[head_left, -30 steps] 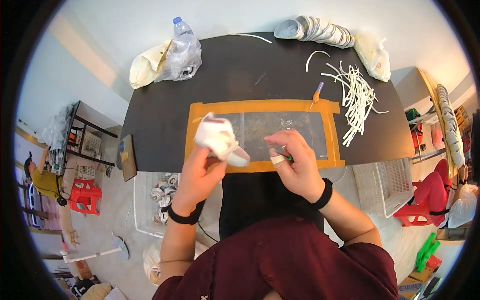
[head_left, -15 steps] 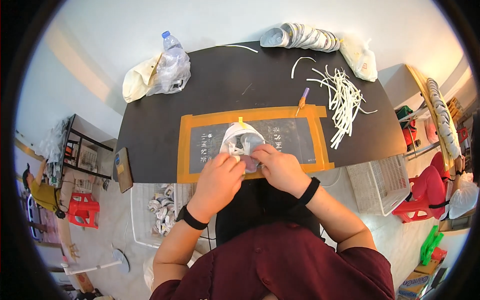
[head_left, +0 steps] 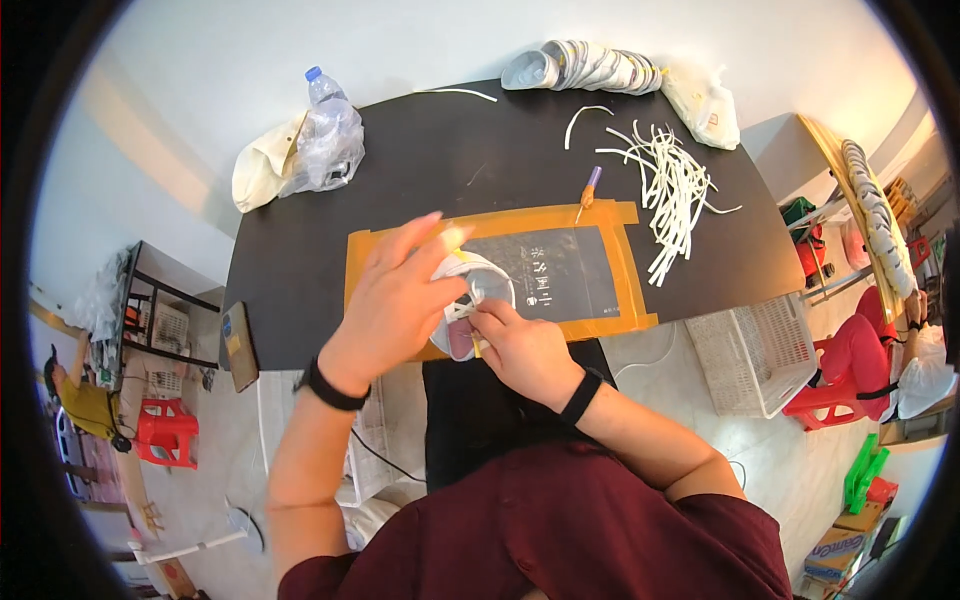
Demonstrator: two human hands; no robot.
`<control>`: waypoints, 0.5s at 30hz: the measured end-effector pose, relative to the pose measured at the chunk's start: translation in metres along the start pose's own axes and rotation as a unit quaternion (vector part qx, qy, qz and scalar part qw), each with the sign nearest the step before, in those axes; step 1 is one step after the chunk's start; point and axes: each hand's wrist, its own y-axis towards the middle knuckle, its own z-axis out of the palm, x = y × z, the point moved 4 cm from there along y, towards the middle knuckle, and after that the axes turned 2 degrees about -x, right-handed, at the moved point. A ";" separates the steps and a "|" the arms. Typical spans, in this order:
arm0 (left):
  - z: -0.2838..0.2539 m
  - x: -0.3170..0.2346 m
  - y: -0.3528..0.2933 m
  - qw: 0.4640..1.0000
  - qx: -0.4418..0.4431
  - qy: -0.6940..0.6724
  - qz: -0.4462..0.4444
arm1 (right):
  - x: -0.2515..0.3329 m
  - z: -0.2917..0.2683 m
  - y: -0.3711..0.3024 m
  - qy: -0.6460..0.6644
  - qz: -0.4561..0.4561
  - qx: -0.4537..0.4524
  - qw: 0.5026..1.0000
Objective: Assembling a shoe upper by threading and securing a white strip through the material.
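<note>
A white and grey shoe upper (head_left: pixel 490 274) with a pinkish tongue lies at the front of a dark sheet (head_left: pixel 585 275) edged with orange tape. White lace (head_left: pixel 461 307) crosses its opening. My left hand (head_left: pixel 395 305) is lifted over the upper's left side, fingers spread, covering part of it; I see nothing held in it. My right hand (head_left: pixel 525 355) is closed at the right edge of the upper, its fingertips pinching beside the lace. Exactly what lies under those fingertips is partly hidden.
An awl-like tool (head_left: pixel 590 192) rests by the tape. Loose white laces (head_left: pixel 675 200) lie to its right. Stacked uppers (head_left: pixel 590 68) and plastic bags (head_left: pixel 330 150) line the far edge. A phone (head_left: pixel 239 345) sits at the left edge, a white crate (head_left: pixel 755 355) below right. Two people sit at the sides.
My left hand has let go at the lace and risen up and left, its fingers opening. My right hand stays at the upper, slightly lower. The view has shifted a little.
</note>
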 end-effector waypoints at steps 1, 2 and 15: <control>0.003 -0.003 0.009 0.998 0.015 -0.001 0.061 | -0.001 0.001 -0.002 0.000 0.001 0.001 1.000; 0.009 0.000 0.015 0.998 0.014 0.000 0.064 | -0.002 0.001 -0.002 -0.009 -0.008 -0.009 1.000; 0.075 0.032 0.018 0.973 0.181 0.007 0.143 | -0.001 0.005 -0.004 -0.066 -0.030 -0.016 0.997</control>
